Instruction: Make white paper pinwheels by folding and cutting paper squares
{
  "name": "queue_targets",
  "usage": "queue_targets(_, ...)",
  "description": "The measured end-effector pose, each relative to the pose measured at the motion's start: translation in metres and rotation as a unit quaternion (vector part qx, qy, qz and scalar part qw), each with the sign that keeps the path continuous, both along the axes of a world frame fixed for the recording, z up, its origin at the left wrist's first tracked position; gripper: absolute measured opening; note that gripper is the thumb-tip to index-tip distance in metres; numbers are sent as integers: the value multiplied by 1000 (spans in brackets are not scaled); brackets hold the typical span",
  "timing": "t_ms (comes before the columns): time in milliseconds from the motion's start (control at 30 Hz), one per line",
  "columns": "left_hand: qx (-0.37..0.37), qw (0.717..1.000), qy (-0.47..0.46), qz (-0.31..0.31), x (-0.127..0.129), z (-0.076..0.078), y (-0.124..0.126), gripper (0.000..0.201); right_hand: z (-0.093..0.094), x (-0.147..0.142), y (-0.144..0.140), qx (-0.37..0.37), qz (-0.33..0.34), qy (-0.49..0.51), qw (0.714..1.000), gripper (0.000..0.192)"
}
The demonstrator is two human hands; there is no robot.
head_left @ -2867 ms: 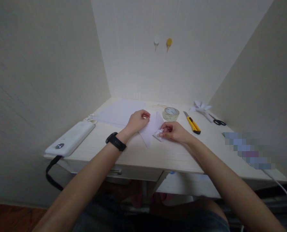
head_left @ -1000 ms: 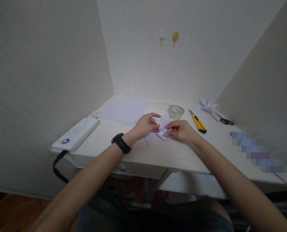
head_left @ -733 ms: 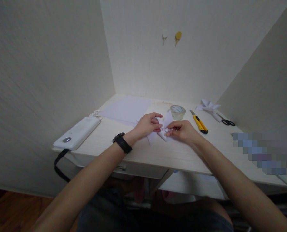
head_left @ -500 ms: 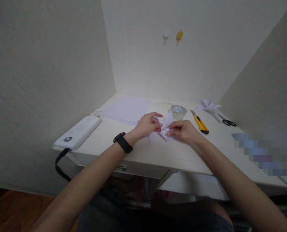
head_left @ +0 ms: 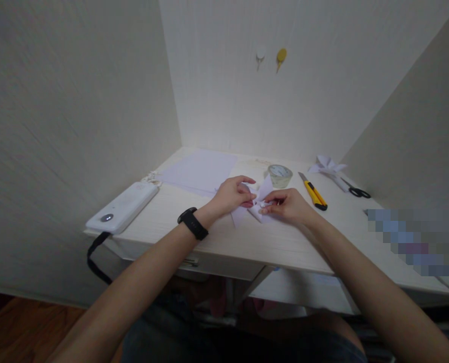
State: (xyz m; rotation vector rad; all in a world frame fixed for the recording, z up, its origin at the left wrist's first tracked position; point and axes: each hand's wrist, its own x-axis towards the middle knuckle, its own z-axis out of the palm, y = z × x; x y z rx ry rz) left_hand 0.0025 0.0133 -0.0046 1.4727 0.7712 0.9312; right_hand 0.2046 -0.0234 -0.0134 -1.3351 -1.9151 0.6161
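Between my hands, low over the desk, is a white paper pinwheel (head_left: 264,186) with folded, pointed blades. My left hand (head_left: 232,194), a black watch on its wrist, pinches the pinwheel near its centre from the left. From the right, my right hand (head_left: 289,204) grips it with thumb and fingers close to the middle. My fingers partly cover the centre, so its details are hidden. Just behind stands a roll of clear tape (head_left: 280,176). A yellow utility knife (head_left: 314,194) with its blade out lies to the right of my right hand.
White paper sheets (head_left: 200,169) lie at the back left of the desk (head_left: 209,237). A white power bank (head_left: 124,206) with a black strap sits on the left edge. Another paper pinwheel (head_left: 328,165) and black-handled scissors (head_left: 358,192) are at the back right. Walls enclose three sides.
My fingers have shifted very slightly at the pinwheel's centre. Both hands keep their hold, and the other things stay where they were.
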Motion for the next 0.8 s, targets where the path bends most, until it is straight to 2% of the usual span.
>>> queue_targets(167,6,1000,1,-6,-1,-2,2,38,2,-1,0,13,7,-2,1000,34)
queue_targets(467,8,1000,1,-9,-1,2,-3,37,1,-6,-2,-20,46,30,998,33)
queue_targets(800,1,1000,-11,-7,-1,1,-3,36,1,-5,-2,-15,39,22,999,29)
